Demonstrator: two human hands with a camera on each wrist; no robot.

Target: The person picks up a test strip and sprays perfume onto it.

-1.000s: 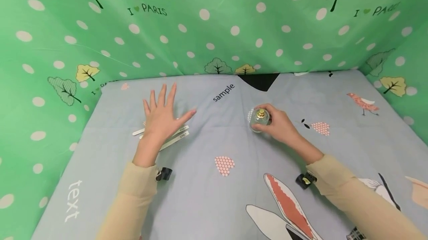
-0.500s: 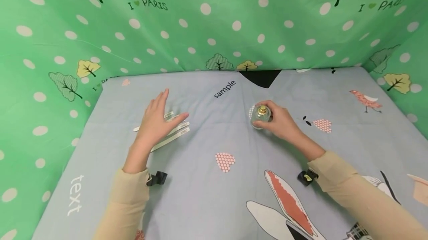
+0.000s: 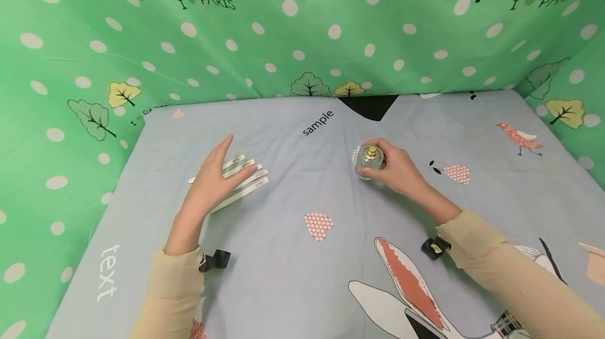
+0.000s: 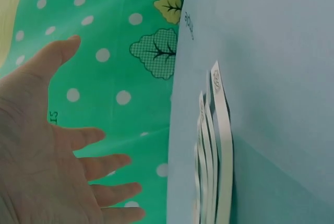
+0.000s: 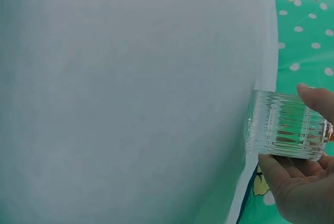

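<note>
Nearest: left sleeve (image 3: 175, 289) and right sleeve (image 3: 501, 263), both beige, reaching in from the near side. Between them, closer to the right one, printed long ears (image 3: 410, 286) on the cloth; white "text" print (image 3: 107, 272) out at near left. Small black wrist device (image 3: 219, 259) below the left cuff, second black device (image 3: 434, 249) below the right. Pink heart print (image 3: 319, 226) sits mid-counter (image 3: 279, 271), which is covered in blue-grey cloth.

Further in, left side: left hand (image 3: 208, 181), fingers extended, thumb spread wide. It's over the strips (image 3: 241, 195) in head view; left wrist view shows them apart from the hand. Strips are white, narrow, fanned side by side, small markings at their right ends.

Right side: right hand (image 3: 396, 170) holds the clear ribbed glass bottle (image 3: 367, 163), thumb on the near side, fingers round the far side. Bottle roughly upright, gold top (image 3: 372, 151) up, right of center. Can't tell if its base touches the cloth.

Beyond: pink bird print (image 3: 520, 137) far right, "sample" print (image 3: 317, 123) far center, black patch (image 3: 371, 107) at the far edge. Farthest: green curtain (image 3: 274, 24), white dots, tree prints.
</note>
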